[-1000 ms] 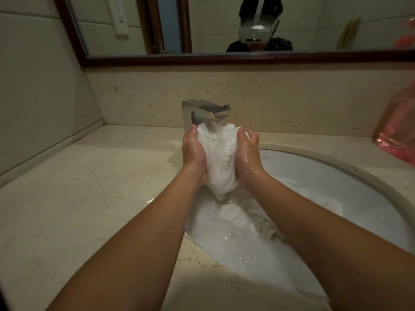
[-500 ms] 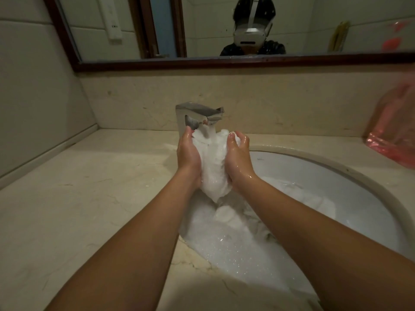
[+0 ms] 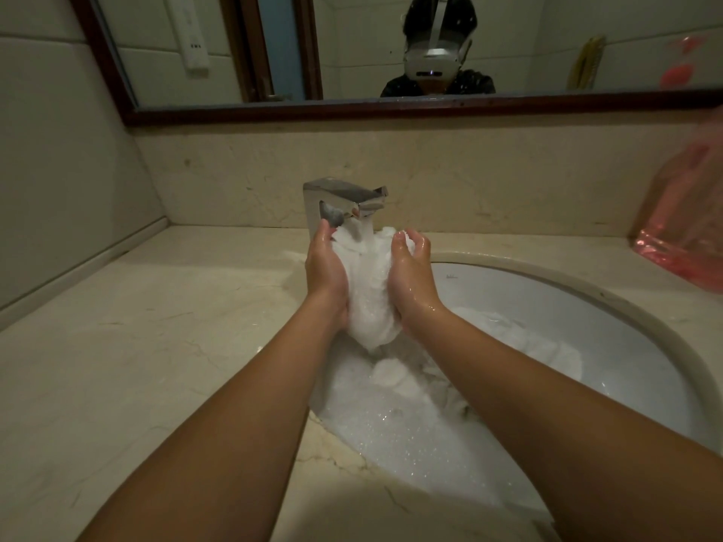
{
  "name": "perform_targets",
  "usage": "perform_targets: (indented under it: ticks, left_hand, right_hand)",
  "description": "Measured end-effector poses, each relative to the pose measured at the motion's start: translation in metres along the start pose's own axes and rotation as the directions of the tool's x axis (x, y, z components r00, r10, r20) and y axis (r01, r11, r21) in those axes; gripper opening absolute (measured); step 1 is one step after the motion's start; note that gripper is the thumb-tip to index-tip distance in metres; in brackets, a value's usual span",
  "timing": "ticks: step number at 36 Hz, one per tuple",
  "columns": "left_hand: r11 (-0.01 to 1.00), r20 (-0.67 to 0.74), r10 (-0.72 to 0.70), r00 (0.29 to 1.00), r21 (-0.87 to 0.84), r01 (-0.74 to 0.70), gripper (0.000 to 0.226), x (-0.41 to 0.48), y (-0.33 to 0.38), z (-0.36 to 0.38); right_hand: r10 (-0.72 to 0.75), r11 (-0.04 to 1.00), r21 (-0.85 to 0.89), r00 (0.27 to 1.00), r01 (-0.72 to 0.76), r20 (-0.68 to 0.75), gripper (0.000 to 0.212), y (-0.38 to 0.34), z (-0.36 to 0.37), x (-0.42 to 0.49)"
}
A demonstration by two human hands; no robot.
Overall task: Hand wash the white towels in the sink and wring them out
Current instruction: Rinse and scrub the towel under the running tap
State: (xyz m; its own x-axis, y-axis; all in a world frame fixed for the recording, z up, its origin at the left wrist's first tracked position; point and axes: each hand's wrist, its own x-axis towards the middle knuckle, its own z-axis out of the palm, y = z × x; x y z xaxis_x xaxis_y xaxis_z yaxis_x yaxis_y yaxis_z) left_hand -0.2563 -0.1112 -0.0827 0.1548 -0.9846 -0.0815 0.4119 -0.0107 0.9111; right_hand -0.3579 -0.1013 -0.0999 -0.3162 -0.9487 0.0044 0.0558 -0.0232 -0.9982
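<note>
Head view, the only one:

- Towel (image 3: 367, 291) is bunched into a vertical wad and held up over the sink (image 3: 587, 283), top end right under the tap (image 3: 344, 201). Water looks to be running onto it, so runoff drops back into the basin, not onto the counter (image 3: 156, 346).
- Left hand (image 3: 326, 275) clamps the wad from its left. Fingers wrap round the far side, mostly hidden.
- Right hand (image 3: 410, 279) clamps from the right, fingers curled over the top edge. The palms face each other, so this is squeezing, not twisting.
- More white towels (image 3: 528, 346) lie in the suds (image 3: 391, 424) below, near the right wall.
- My read: rinse or squeeze on one towel. Proper wringing isn't done yet.
- Pink bag (image 3: 684, 236) sits on the counter at the far right, well apart.
</note>
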Motion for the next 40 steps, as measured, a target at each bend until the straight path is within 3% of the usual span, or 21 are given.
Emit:
perform_targets:
  ticks: [11,14,16,19,21,26,33,40]
  left_hand:
    - [0.998,0.026,-0.021,0.999,0.059,0.019,0.063,-0.005,0.002,-0.001]
    - [0.993,0.055,-0.043,0.998,0.116,0.036,0.085,0.013,-0.013,-0.007]
    - [0.99,0.082,-0.056,0.995,0.136,0.044,0.083,0.007,-0.01,-0.005]
    - [0.977,0.078,0.006,0.997,0.21,-0.023,0.053,-0.01,0.004,0.003]
    - [0.964,0.051,0.035,0.998,0.262,-0.048,0.048,-0.012,0.004,0.005]
    - [0.94,-0.004,0.164,0.986,0.304,-0.155,0.066,-0.021,-0.001,0.012]
    - [0.898,-0.059,0.313,0.948,0.344,-0.275,0.046,-0.029,-0.004,0.016]
    - [0.876,-0.16,0.357,0.92,0.401,-0.27,0.054,-0.039,0.003,0.015]
  right_hand:
    - [-0.005,1.0,-0.017,1.0,0.005,0.005,0.046,-0.003,0.002,-0.008]
    - [-0.067,0.997,-0.026,0.998,0.067,0.008,0.034,-0.007,0.003,-0.017]
    - [-0.128,0.991,-0.026,0.992,0.128,0.008,0.025,-0.011,0.002,-0.022]
    - [-0.2,0.98,-0.017,0.98,0.2,-0.009,0.025,-0.012,0.0,-0.025]
    - [-0.208,0.978,-0.019,0.977,0.208,-0.041,0.03,-0.009,0.0,-0.026]
    - [-0.186,0.982,0.02,0.979,0.189,-0.087,0.042,-0.012,0.002,-0.028]
    - [-0.103,0.987,0.096,0.973,0.125,-0.204,0.033,-0.021,-0.004,-0.031]
    - [-0.134,0.99,-0.082,0.965,0.118,-0.227,0.034,-0.03,-0.007,-0.03]
